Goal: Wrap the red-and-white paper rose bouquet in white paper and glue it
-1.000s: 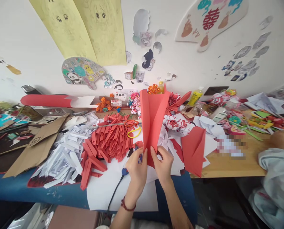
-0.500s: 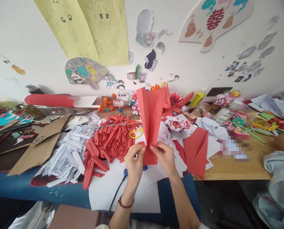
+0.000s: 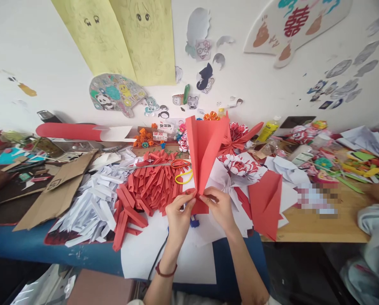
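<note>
A tall folded sheet of red paper (image 3: 205,148) stands up between my hands, pinched into creases low down. My left hand (image 3: 179,209) is closed on its lower left side. On the lower right side, the thumb and fingers of my right hand (image 3: 218,207) are pinched too. Behind and to the left lies a heap of folded red paper strips (image 3: 153,182), with yellow-handled scissors (image 3: 183,176) resting on it. Another creased red sheet (image 3: 265,203) lies to the right, over white paper.
Folded white paper strips (image 3: 90,203) are piled at the left beside a cardboard piece (image 3: 56,190). Red-and-white paper flowers (image 3: 240,165) sit behind my hands. At the right edge, another person's sleeve (image 3: 375,224) shows near the wooden table (image 3: 319,228).
The two sides of the red sheet have been drawn closer together at the pinch, and its right side now folds over more. Both hands keep their grip. The camera view has shifted slightly.
</note>
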`<state>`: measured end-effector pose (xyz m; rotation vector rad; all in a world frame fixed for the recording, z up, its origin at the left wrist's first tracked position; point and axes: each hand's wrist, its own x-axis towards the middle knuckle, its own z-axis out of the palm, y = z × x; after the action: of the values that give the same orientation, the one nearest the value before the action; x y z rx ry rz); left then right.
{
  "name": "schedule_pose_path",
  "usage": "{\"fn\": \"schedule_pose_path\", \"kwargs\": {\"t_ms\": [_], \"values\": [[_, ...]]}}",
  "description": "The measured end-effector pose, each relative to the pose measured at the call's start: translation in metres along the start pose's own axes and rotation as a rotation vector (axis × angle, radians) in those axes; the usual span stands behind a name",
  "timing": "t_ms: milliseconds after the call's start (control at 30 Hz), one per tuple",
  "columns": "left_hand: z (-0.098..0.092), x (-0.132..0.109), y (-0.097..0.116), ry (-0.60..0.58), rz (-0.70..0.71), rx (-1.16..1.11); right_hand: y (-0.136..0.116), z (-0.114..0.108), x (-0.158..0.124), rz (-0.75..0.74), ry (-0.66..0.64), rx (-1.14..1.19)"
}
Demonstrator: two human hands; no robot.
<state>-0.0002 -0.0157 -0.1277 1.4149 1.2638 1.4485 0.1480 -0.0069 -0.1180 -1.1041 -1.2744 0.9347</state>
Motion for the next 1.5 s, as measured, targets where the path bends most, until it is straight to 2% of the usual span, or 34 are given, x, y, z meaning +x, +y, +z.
{"fn": "schedule_pose_path", "kwargs": {"t_ms": [200,333,500,667,833,967,1033,1167,1367,1500], "values": [[-0.006,0.014,0.011,-0.013,0.009,-0.085,-0.008,-0.001,0.014,0.087,-0.051,0.048],[-0.013,0.025,0.018,-0.034,0.032,-0.134,-0.016,0.004,0.022,0.062,-0.067,0.082],[-0.016,0.03,0.019,0.032,0.104,-0.11,-0.019,0.017,0.023,-0.035,-0.025,0.073],[-0.008,0.024,0.016,0.147,0.106,-0.086,-0.019,0.029,0.019,-0.093,0.071,0.118],[0.001,0.021,0.013,0.121,0.105,-0.104,-0.015,0.036,0.014,-0.059,0.076,0.148],[0.002,0.024,0.009,0.079,0.102,-0.17,-0.009,0.039,0.013,0.004,0.091,0.26],[0.0,0.027,0.007,0.049,0.107,-0.173,-0.009,0.039,0.014,0.055,0.049,0.34],[-0.005,0.029,0.008,0.027,0.13,-0.054,-0.012,0.037,0.016,0.156,-0.043,0.463],[-0.006,0.026,0.015,0.094,0.203,0.138,-0.013,0.04,0.014,0.106,0.039,0.472],[-0.005,0.026,0.015,0.151,0.188,0.109,-0.01,0.042,0.012,0.119,0.026,0.499]]}}
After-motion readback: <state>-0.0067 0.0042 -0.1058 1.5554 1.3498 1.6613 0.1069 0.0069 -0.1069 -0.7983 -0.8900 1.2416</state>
